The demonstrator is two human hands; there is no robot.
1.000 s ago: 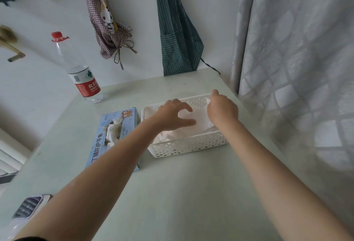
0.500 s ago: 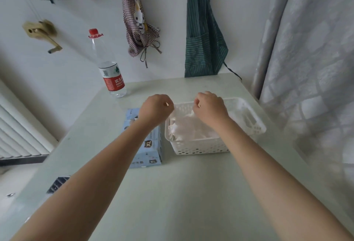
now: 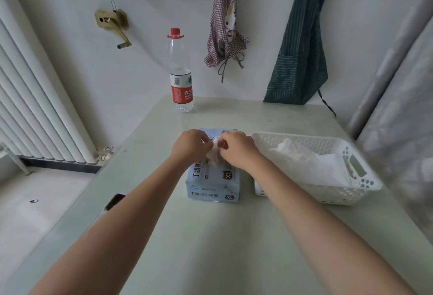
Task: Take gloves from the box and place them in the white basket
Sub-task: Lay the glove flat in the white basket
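A light blue glove box (image 3: pixel 213 184) lies on the pale green table, its opening facing up. Both hands are over that opening. My left hand (image 3: pixel 191 147) and my right hand (image 3: pixel 239 150) each pinch a crumpled white glove (image 3: pixel 214 154) that sticks up out of the box. To the right of the box stands the white perforated basket (image 3: pixel 358 177), with several white gloves (image 3: pixel 304 161) lying inside it.
A plastic water bottle (image 3: pixel 181 76) with a red cap stands at the table's far edge. A dark phone (image 3: pixel 114 201) lies at the left edge. A radiator (image 3: pixel 35 107) is on the left, a curtain on the right, and aprons hang on the wall behind.
Both hands left the basket and moved left to the box opening, where they now pinch a glove. The camera view swung left.
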